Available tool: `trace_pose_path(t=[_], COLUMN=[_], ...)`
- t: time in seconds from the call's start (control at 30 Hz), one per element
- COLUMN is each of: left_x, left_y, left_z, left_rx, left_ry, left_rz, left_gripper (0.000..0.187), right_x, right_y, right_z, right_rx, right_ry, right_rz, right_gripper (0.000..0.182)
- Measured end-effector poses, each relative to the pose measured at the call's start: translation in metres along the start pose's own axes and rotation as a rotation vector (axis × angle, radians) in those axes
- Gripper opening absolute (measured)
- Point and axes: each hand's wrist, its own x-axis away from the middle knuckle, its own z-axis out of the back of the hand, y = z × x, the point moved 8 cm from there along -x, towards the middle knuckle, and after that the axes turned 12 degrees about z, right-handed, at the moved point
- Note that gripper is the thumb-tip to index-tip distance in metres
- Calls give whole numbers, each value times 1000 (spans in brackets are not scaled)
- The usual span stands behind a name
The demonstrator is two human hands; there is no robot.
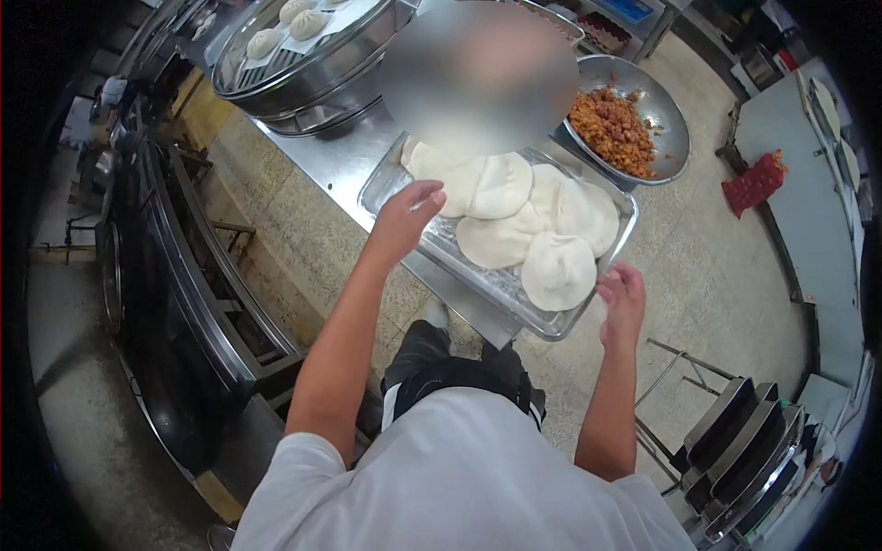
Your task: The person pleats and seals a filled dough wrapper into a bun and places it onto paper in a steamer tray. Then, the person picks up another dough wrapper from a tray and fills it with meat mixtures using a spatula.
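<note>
Stainless counter [367, 147] is running diagonally across a speckled kitchen floor, and I am looking down on it from head height. I am holding my left hand [407, 213] over the near-left corner of the metal tray [501, 292], fingers loosely spread, gripping nothing. My right hand [624, 298] is hovering open just beside the tray's right edge, near the closest dough round [558, 270]. More flattened dough rounds are lying overlapped in the tray. A bowl of orange filling [614, 130] is sitting beyond it, a steamer with buns [294, 64] upper left.
</note>
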Motion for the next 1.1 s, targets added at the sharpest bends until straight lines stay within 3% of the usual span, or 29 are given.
trace_pose_path(t=[0.07,0.1,0.17,0.23,0.33,0.47,0.5,0.53,0.6,0.67,0.8,0.87,0.9,0.97,1.03,1.1], left_x=[-33,-55,-91,-121,-145,-159,-161,-161,-165,-169,-174,-175,-180,-180,-176,-171], left_y=[8,5,9,11,8,24,17,21,24,25,39,40,28,22,24,24], left_z=[7,9,6,0,-16,-31,-36,-37,-39,-40,-49,-55,-61,-64,-57,-49], left_rx=[-424,-425,-666,-678,-841,-984,-1024,-1018,-1004,-997,-918,-938,-1010,-1090,-938,-920], left_ry=[78,53,77,13,-108,-308,-424,-403,-408,-399,-563,-590,-638,-688,-744,-753], left_rz=[-165,-172,-311,-303,-466,-566,-548,-614,-571,-531,-503,-543,-479,-413,-243,-200], left_gripper=[48,48,54,53,52,35,30,24,24,24,31,35,37,39,40,39], right_x=[3,0,-18,-42,-99,-153,-162,-172,-179,-181,-176,-160,-158,-154,-148,-136], right_y=[-27,-31,-42,-40,-8,18,17,24,26,28,19,2,4,-2,-1,-7], right_z=[-1,-13,-90,-150,-213,-276,-282,-287,-290,-287,-282,-282,-279,-275,-267,-265], right_rx=[358,362,727,895,1061,1305,1311,1425,1540,1853,1963,1675,1674,1478,1476,1468], right_ry=[70,95,-242,-305,-332,-451,-446,-524,-607,-711,-803,-770,-769,-655,-638,-623], right_rz=[343,345,489,535,663,800,787,670,521,307,407,299,306,522,468,415], right_gripper=[25,25,25,29,37,45,45,47,50,51,50,46,46,41,40,39])
